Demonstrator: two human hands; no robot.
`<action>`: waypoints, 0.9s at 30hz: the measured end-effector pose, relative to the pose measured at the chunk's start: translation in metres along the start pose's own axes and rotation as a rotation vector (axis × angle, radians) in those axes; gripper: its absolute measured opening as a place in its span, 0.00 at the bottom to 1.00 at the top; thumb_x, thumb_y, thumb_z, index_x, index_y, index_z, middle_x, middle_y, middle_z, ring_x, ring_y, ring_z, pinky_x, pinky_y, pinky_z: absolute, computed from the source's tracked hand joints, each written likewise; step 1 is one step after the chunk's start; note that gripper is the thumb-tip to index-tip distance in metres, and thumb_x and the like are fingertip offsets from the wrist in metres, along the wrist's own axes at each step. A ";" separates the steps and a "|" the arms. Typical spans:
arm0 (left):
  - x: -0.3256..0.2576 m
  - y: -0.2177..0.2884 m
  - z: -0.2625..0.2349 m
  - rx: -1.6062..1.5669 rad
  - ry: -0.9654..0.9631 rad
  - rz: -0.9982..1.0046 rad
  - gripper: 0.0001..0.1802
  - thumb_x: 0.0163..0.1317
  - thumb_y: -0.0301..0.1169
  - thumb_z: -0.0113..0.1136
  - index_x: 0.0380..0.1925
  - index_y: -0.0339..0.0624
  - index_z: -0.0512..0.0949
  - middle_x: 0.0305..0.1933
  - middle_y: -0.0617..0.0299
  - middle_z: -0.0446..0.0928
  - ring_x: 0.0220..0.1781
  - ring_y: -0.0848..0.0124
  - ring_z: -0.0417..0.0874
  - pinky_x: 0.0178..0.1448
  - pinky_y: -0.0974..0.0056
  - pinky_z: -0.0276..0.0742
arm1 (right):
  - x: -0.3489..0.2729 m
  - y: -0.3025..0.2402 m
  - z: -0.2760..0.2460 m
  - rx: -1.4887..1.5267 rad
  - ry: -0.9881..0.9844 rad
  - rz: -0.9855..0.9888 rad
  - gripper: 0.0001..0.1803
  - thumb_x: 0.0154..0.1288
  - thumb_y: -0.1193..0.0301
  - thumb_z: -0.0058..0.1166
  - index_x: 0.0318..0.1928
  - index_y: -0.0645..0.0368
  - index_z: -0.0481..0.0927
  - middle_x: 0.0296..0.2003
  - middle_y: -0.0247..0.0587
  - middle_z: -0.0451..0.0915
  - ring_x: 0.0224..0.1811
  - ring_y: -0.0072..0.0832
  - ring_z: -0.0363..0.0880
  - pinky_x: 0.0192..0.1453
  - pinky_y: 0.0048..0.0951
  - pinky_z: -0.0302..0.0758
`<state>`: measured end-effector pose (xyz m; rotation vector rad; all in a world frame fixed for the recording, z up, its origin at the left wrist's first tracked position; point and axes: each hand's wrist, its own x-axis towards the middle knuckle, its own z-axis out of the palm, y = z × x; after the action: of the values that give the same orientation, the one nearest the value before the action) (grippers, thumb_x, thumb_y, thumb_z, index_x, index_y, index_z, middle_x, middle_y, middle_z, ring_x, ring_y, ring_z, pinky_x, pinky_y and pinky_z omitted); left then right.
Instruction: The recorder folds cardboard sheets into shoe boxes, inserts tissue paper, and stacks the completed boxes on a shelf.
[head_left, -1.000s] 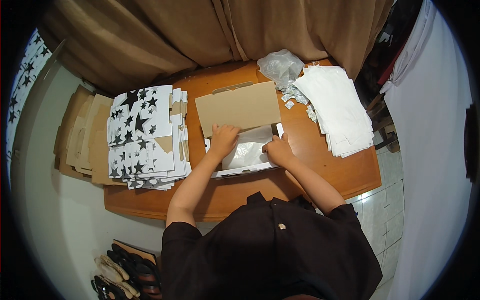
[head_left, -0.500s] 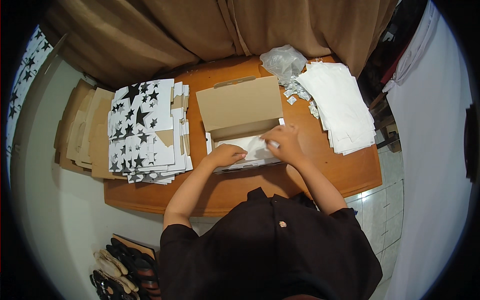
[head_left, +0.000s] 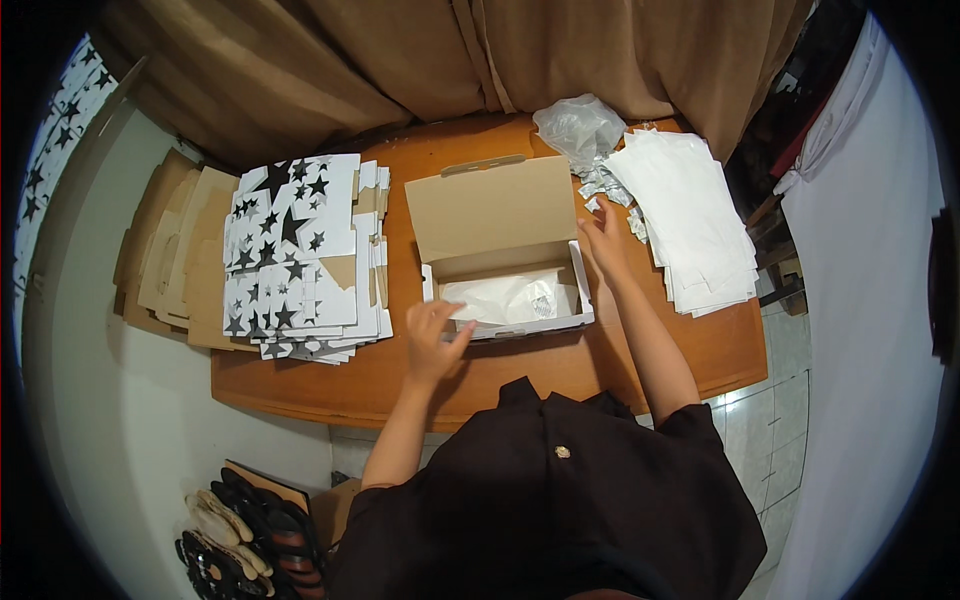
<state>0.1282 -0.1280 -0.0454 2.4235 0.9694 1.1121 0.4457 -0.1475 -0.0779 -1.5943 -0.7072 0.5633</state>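
An open cardboard box (head_left: 490,212), brown inside and white outside, stands at the middle of the table with its lid raised at the back. White paper (head_left: 500,297) lies in its bottom, with a dark printed patch near the right end. My left hand (head_left: 435,338) is over the box's front left corner, fingers spread, holding nothing. Beyond the box's right side, my right hand (head_left: 604,245) reaches with parted fingers to a small white packet (head_left: 592,204). Whether the fingertips touch it is hard to see. More small packets (head_left: 606,184) lie just behind.
Flat star-printed cardboard (head_left: 290,255) is stacked on the left, beside plain brown cardboard pieces (head_left: 190,250). A pile of white paper sheets (head_left: 690,220) lies on the right. Behind the packets sits a clear plastic bag (head_left: 580,130). Footwear (head_left: 250,535) stands at lower left.
My right hand has left the paper inside the box and moved right to the small packets. My left hand has drawn back toward the box's front left corner. The paper now lies uncovered.
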 end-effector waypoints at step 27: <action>-0.108 -0.002 0.086 0.320 0.022 0.082 0.24 0.51 0.45 0.65 0.48 0.54 0.78 0.55 0.64 0.71 0.61 0.66 0.68 0.69 0.45 0.27 | -0.129 0.016 0.010 -0.038 0.080 -0.419 0.59 0.35 0.61 0.77 0.63 0.62 0.49 0.58 0.50 0.60 0.63 0.41 0.59 0.67 0.37 0.56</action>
<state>0.1411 -0.2003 -0.1622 2.7299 1.1396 1.0828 0.3513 -0.2348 -0.0994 -1.4386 -0.9634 0.1792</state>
